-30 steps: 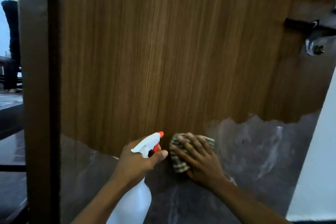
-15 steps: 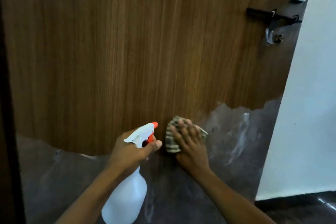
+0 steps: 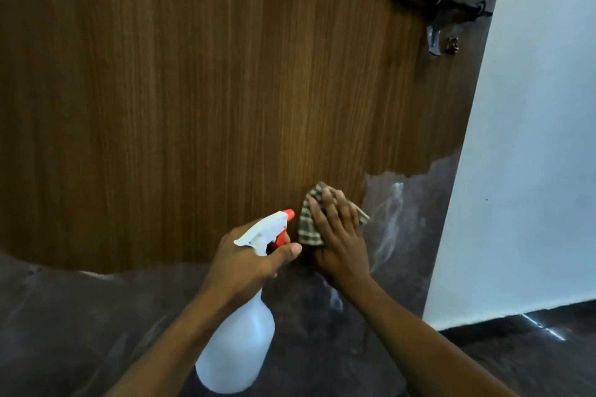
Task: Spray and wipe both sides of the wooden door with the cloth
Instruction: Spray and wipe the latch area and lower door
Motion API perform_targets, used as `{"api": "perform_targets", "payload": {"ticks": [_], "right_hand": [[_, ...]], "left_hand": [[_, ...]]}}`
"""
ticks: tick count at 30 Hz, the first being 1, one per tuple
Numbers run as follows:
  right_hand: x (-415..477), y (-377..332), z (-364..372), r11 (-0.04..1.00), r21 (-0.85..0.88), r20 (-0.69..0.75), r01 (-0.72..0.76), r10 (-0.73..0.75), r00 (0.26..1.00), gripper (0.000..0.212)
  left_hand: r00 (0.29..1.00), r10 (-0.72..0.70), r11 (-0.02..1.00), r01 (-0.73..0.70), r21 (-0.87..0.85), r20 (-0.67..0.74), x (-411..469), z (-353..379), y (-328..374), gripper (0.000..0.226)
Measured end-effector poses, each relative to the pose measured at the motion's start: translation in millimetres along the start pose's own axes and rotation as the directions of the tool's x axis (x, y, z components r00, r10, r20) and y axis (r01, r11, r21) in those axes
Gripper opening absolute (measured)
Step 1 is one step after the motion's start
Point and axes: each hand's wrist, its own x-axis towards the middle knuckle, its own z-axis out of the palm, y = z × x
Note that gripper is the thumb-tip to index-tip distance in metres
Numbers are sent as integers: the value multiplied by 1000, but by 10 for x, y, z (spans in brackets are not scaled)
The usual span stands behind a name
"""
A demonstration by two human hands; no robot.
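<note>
The cloth (image 3: 310, 219), a small checked rag, looks soft, light and limp. It has no stiffness of its own, so it will probably bunch or slip down the panel unless a flat hand pins it. The best hold is broad pressure from above, not a pinch at a corner.

The right hand (image 3: 343, 248) does this. Its fingers (image 3: 329, 206) lie straight and close together over the cloth and press it against the wooden door (image 3: 225, 90). The cloth lies under the fingertips and spills out past them on the left and upper sides, and a small corner shows on the right.

This spot is low on the door, nearer its right edge than its left. It is just above the torn line where a greyish film (image 3: 403, 219) covers the bottom of the panel. The door itself is stiff, but being hinged it may swing under a hard push.

The left hand (image 3: 248, 259) grips the spray bottle (image 3: 238, 348) at its neck, with fingers curled under the white trigger head and the thumb (image 3: 287, 251) across the front. The orange nozzle points at the door just beside the cloth. The bottle looks like light plastic, and how full it is cannot be told.

A black bolt (image 3: 442, 6) sits high by the right edge, with a white wall (image 3: 532, 171) beyond it.
</note>
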Motion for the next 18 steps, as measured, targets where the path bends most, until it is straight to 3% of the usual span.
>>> {"api": "perform_targets", "payload": {"ticks": [2, 4, 7, 9, 11, 13, 15, 18], "right_hand": [[-129, 205, -44, 975, 18, 34, -221, 221, 975, 77], [31, 346, -145, 882, 50, 29, -469, 468, 883, 72], [522, 343, -332, 773, 140, -4, -619, 625, 780, 72], [657, 261, -368, 844, 135, -25, -518, 526, 850, 73], [517, 269, -307, 961, 49, -25, -273, 274, 961, 77], [239, 419, -186, 997, -43, 2, -70, 70, 998, 84], [-41, 604, -106, 997, -54, 28, -52, 53, 998, 85], [-142, 819, -182, 976, -5, 22, -216, 216, 976, 72]], "left_hand": [[1000, 7, 1000, -8, 13, 27, -6, 95, 34, 37], [999, -4, 1000, 4, 14, 37, 4, 177, 35, 37], [999, -22, 1000, 22, 3, 41, 31, 266, 20, 35], [999, -22, 999, 23, -25, 32, 61, 340, 30, 37], [999, -19, 999, 20, -37, 36, 87, 433, 68, 39], [999, -40, 997, 41, -60, 28, 102, 516, 94, 37], [998, -51, 997, 53, -60, 33, 110, 602, 114, 38], [998, -39, 999, 39, -10, 58, 113, 696, 147, 38]]}}
